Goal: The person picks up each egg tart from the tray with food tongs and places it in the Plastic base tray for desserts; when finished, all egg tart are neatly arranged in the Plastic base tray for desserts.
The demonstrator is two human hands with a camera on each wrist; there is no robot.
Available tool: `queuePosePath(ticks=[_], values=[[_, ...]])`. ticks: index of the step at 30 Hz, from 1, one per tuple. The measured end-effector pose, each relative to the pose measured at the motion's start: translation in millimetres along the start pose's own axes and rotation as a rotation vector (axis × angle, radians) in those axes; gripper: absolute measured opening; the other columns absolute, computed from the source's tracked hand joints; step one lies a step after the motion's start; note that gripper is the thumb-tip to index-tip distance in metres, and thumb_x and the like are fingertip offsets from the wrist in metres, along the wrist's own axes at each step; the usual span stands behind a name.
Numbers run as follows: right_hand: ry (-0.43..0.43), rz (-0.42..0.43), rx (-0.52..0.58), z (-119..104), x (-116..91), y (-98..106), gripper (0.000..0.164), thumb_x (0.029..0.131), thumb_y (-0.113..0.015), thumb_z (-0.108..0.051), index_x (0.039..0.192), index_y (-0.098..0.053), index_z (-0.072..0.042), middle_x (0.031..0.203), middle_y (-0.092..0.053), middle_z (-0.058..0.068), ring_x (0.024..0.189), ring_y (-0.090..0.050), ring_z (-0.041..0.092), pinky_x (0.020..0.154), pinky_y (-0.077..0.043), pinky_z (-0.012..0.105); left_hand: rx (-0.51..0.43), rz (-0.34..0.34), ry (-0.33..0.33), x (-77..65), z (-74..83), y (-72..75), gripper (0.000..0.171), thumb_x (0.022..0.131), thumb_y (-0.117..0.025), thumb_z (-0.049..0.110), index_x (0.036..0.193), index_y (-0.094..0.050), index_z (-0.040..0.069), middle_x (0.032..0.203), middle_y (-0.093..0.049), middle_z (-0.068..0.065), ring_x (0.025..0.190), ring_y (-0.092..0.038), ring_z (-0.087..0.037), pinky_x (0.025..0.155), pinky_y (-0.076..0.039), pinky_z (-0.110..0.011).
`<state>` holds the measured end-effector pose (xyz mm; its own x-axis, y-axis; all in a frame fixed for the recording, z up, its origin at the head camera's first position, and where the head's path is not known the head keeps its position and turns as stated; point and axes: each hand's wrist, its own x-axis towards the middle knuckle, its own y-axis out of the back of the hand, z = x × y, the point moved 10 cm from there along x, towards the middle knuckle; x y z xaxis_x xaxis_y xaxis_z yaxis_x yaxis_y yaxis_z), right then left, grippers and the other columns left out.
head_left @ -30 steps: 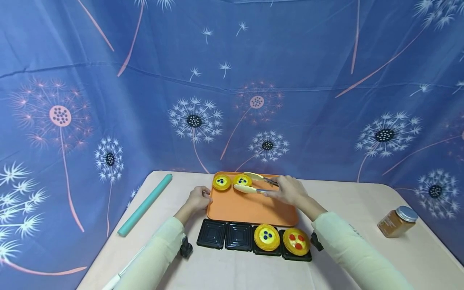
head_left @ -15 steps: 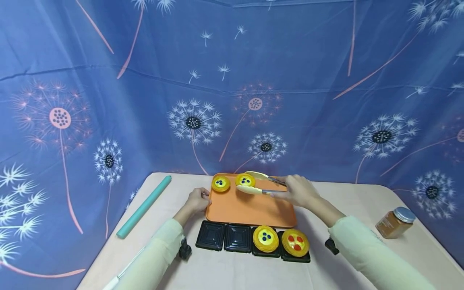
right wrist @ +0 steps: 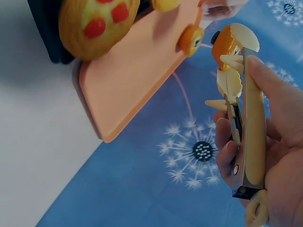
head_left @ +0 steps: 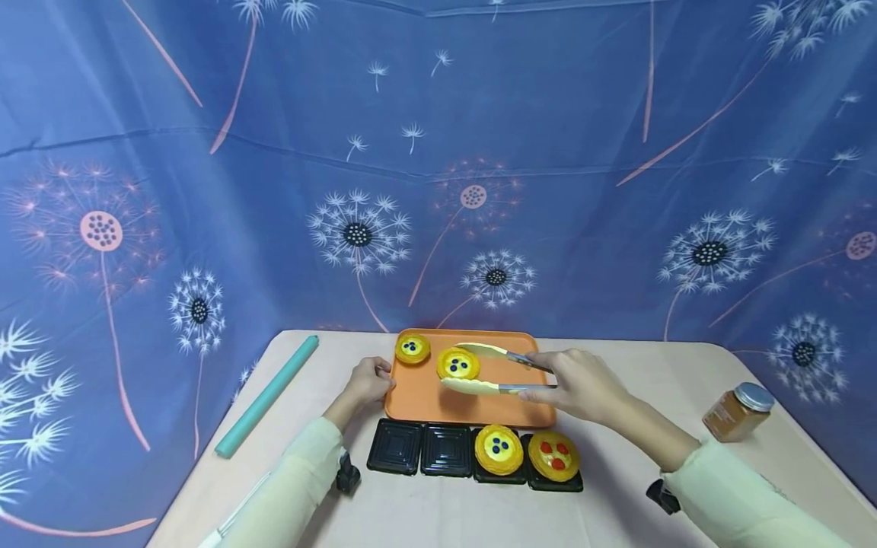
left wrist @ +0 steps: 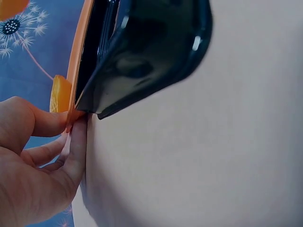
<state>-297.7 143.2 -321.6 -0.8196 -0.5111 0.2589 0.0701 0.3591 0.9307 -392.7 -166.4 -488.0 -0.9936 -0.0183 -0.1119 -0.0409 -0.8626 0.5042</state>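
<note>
Head view leaves the near edge of a round, blue-dotted tart [head_left: 457, 364] partly hidden behind a pale, scalloped tip of the tongs [head_left: 473, 387]. The right hand [head_left: 584, 384] grips the tongs' metal arms, which pinch the tart above the tray [head_left: 510, 411] (smooth, orange, round-cornered). The left hand [head_left: 370, 380] pinches the tray's rim; in the left wrist view, a glossy black container [left wrist: 156, 52], cut off at the top, blocks most of it.
</note>
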Motion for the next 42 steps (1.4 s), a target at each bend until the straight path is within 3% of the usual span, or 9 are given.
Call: queuePosePath(ticks=[4, 11, 20, 24, 29, 32, 42], values=[[0.004, 0.001, 0.016, -8, -14, 6, 0.061, 0.082, -0.08, -0.043, 0.121, -0.068, 0.002, 0.102, -0.074, 0.01, 0.042, -0.029, 0.001, 0.043, -0.027, 0.023, -0.006, -0.005, -0.002, -0.8, 0.1, -0.2, 0.022, 0.086, -0.066, -0.005, 0.107, -0.061, -0.006, 0.083, -0.055, -0.009, 0.07, -0.053, -0.019, 0.055, -0.048, -0.027], [0.001, 0.002, 0.017, -16, -27, 14, 0.062, 0.081, -0.08, -0.046, 0.122, -0.069, -0.001, 0.069, -0.064, -0.008, 0.043, -0.031, 0.0, 0.042, -0.027, 0.022, 0.013, -0.001, -0.008, -0.6, 2.7, 3.7, 0.022, 0.086, -0.067, -0.004, 0.107, -0.061, -0.005, 0.085, -0.056, -0.01, 0.073, -0.054, -0.02, 0.057, -0.048, -0.028], [0.029, -0.045, 0.026, -26, -36, -5, 0.064, 0.082, -0.075, -0.055, 0.119, -0.071, -0.004, 0.101, -0.074, 0.002, 0.051, -0.034, -0.001, 0.046, -0.03, 0.022, 0.012, 0.002, -0.002, -0.1, 2.6, 3.0, 0.02, 0.085, -0.067, -0.005, 0.104, -0.061, -0.005, 0.086, -0.058, -0.01, 0.074, -0.056, -0.021, 0.057, -0.05, -0.028], [0.05, -0.084, 0.051, -31, -39, -18, 0.061, 0.082, -0.076, -0.052, 0.12, -0.07, -0.003, 0.105, -0.074, 0.004, 0.059, -0.049, 0.0, 0.049, -0.039, 0.023, 0.007, 0.0, -0.001, -0.7, 2.5, 2.5, 0.021, 0.085, -0.067, -0.004, 0.105, -0.061, -0.005, 0.086, -0.058, -0.01, 0.075, -0.056, -0.021, 0.058, -0.05, -0.028], [0.092, -0.122, 0.019, -36, -41, -33, 0.063, 0.083, -0.073, -0.056, 0.12, -0.07, -0.005, 0.106, -0.074, 0.003, 0.083, -0.069, 0.013, 0.063, -0.053, 0.032, -0.004, 0.0, 0.009, 0.4, 0.0, 2.1, 0.022, 0.086, -0.067, -0.004, 0.107, -0.061, -0.005, 0.085, -0.056, -0.009, 0.073, -0.055, -0.02, 0.057, -0.049, -0.028], [0.113, -0.124, 0.008, -39, -42, -39, 0.062, 0.083, -0.073, -0.056, 0.119, -0.071, -0.006, 0.105, -0.074, 0.002, 0.09, -0.07, 0.017, 0.069, -0.056, 0.037, 0.0, 0.006, 0.005, 1.3, -0.2, 2.5, 0.021, 0.086, -0.067, -0.004, 0.106, -0.061, -0.004, 0.083, -0.055, -0.008, 0.071, -0.053, -0.019, 0.056, -0.048, -0.027], [0.136, -0.119, 0.022, -41, -41, -50, 0.058, 0.083, -0.075, -0.053, 0.117, -0.072, -0.006, 0.106, -0.074, 0.003, 0.085, -0.07, 0.017, 0.064, -0.056, 0.036, -0.008, 0.022, -0.004, 1.0, 0.4, 3.6, 0.019, 0.084, -0.066, -0.005, 0.102, -0.06, -0.005, 0.08, -0.052, -0.006, 0.069, -0.049, -0.017, 0.054, -0.043, -0.024]])
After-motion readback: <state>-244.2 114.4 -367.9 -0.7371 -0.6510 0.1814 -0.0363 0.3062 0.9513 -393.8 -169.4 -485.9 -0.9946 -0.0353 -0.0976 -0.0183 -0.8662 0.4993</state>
